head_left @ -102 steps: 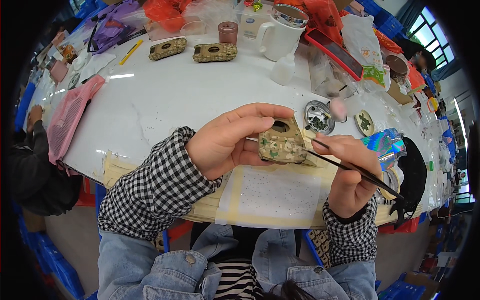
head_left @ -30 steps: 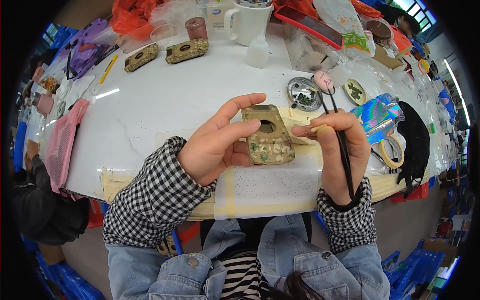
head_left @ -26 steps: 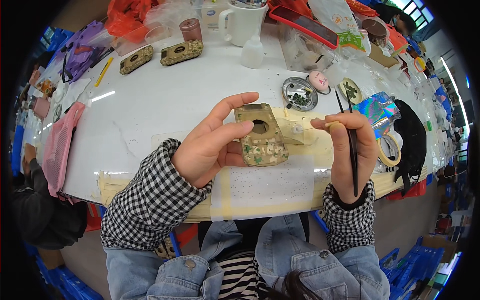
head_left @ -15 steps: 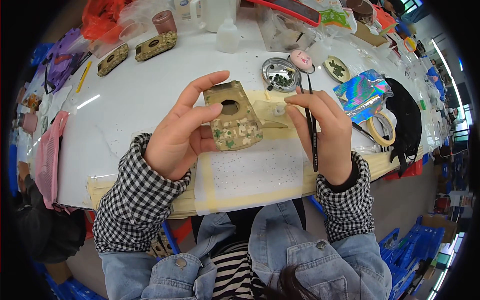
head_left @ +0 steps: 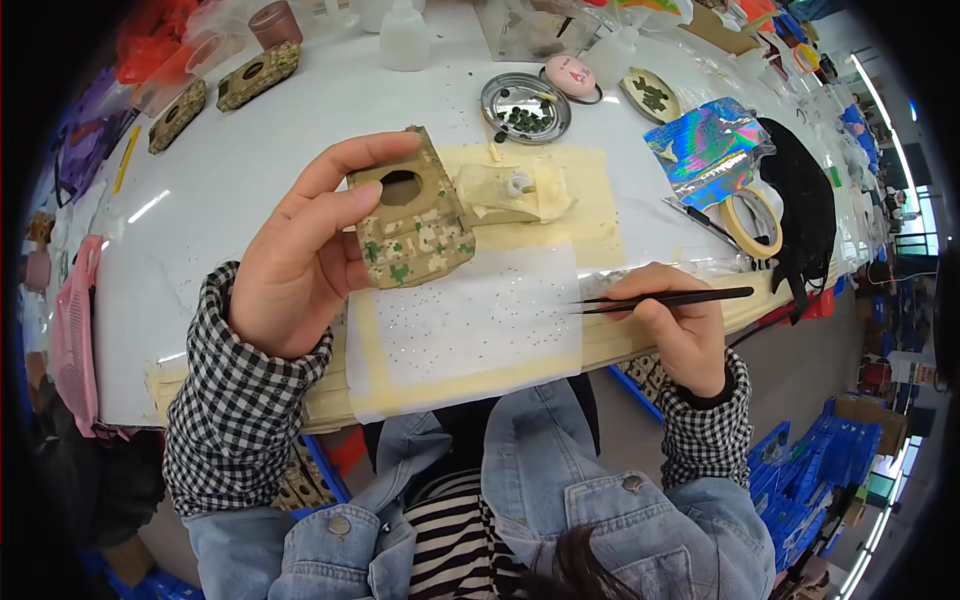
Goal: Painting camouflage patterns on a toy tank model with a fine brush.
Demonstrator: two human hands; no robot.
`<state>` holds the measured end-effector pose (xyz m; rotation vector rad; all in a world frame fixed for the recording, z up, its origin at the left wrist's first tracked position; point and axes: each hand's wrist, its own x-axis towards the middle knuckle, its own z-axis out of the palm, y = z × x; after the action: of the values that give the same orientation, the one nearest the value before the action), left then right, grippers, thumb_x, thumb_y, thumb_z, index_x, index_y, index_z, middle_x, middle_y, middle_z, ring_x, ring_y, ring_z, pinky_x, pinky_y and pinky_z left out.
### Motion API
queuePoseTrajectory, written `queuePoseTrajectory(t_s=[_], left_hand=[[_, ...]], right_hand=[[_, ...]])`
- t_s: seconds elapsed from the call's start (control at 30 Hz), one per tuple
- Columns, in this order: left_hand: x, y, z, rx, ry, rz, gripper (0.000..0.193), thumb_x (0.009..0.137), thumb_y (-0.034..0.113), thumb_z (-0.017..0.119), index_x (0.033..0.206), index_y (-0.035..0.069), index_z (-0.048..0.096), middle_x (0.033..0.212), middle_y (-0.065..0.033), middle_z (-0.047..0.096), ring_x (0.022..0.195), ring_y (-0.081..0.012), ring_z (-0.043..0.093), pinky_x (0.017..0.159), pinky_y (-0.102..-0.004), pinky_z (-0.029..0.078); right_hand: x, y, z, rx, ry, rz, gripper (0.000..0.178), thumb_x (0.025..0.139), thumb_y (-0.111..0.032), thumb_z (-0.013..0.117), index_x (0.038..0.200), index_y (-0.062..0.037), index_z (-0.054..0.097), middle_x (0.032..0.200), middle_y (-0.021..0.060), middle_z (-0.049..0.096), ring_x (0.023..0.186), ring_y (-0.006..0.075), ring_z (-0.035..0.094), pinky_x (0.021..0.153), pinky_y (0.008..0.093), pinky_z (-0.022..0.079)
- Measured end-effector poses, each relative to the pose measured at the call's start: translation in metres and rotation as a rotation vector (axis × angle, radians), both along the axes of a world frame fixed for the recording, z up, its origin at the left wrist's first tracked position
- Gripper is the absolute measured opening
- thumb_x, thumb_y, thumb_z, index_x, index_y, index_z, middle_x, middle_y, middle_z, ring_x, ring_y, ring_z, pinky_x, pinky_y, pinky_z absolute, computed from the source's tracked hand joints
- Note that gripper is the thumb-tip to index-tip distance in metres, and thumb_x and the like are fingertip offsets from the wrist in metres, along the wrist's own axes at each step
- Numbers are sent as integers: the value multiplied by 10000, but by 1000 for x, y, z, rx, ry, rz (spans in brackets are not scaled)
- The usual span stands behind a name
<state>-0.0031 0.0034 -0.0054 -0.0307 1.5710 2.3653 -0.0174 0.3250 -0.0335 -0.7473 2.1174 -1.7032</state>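
My left hand (head_left: 300,240) grips a camouflage-patterned model tank hull (head_left: 420,225) by its edges, raised above the table; a round dark opening shows near its far end. In my right hand (head_left: 680,325) is a pair of black tweezers (head_left: 665,299), lying nearly level with the tips pointing left. Those tips hover near the right side of a white sheet (head_left: 470,320) strewn with tiny dark specks. Whether the tips pinch anything is too small to tell. Beyond the hull, a small whitish round piece (head_left: 520,187) stands on a yellowish pad (head_left: 485,200).
A round metal dish (head_left: 527,108) of small dark green parts and a cream dish (head_left: 650,94) stand farther back. Two more camouflage hulls (head_left: 258,75) sit at the far left. On the right are a tape roll (head_left: 752,224), a shiny bag (head_left: 706,150) and a black cloth (head_left: 797,190).
My right hand has come down and nearer, turning the tweezers from upright to nearly level over the sheet. My left hand still holds the hull, slightly tilted. The whole view has shifted.
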Motion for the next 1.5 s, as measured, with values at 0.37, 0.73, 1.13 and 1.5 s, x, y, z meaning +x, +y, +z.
queuePoseTrajectory(t_s=[0.37, 0.73, 1.13, 1.5], left_hand=[[-1, -3, -5, -9, -40, 14, 319, 952, 177, 360, 1248, 58, 381, 1264, -310, 473, 1083, -248, 593, 888, -332, 506], [-1, -3, -9, -31, -31, 46, 298, 944, 174, 365, 1218, 62, 399, 1260, -319, 469, 1094, -259, 582, 890, -337, 501], [-1, -3, -7, -43, -22, 30, 294, 942, 170, 363, 1214, 64, 395, 1262, -324, 467, 1076, -260, 591, 890, -346, 503], [-1, -5, -9, -46, -17, 16, 283, 944, 176, 372, 1205, 69, 402, 1257, -322, 469, 1079, -257, 588, 893, -345, 503]], right_hand=[[4, -14, -11, -88, -143, -174, 117, 915, -50, 549, 944, 63, 535, 884, 109, 607, 798, 143, 633, 720, 234, 516], [4, -17, -14, -89, -142, -195, 117, 915, -51, 560, 942, 59, 530, 869, 103, 608, 805, 132, 628, 717, 226, 512], [3, -18, -13, -51, -124, -200, 119, 917, -65, 563, 938, 48, 532, 870, 101, 617, 806, 134, 647, 707, 218, 518], [3, -17, -15, -66, -127, -213, 123, 919, -72, 564, 929, 47, 536, 841, 84, 609, 781, 123, 639, 689, 211, 508]])
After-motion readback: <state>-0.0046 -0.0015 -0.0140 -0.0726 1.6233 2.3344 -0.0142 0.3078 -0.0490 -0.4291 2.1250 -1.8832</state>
